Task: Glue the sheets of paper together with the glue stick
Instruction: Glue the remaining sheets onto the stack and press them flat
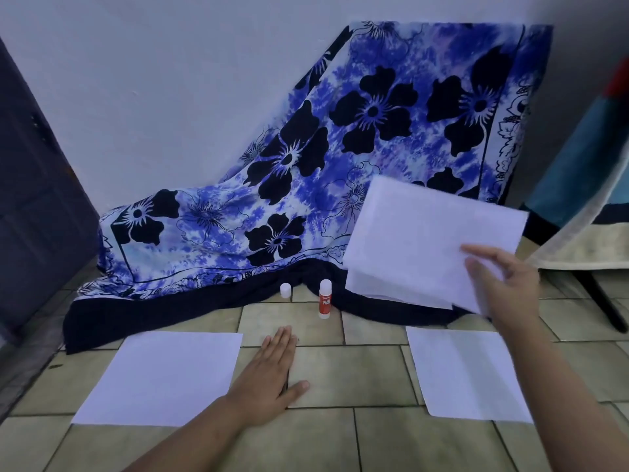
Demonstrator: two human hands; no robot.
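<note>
My right hand (507,284) holds white sheets of paper (422,240) lifted above the floor at the right; two layers show at the lower edge. A white sheet (160,376) lies flat on the tiled floor at the left, and a second flat sheet (466,373) lies at the right. My left hand (272,373) rests palm down on the tiles between them, fingers together, holding nothing. The red and white glue stick (325,299) stands upright at the cloth's edge, uncapped, with its white cap (286,290) standing just to its left.
A blue flowered cloth (306,185) drapes over something against the white wall and spreads onto the tiled floor (354,437). A dark door (37,212) is at the left. A piece of furniture with a dark leg (602,301) stands at the right.
</note>
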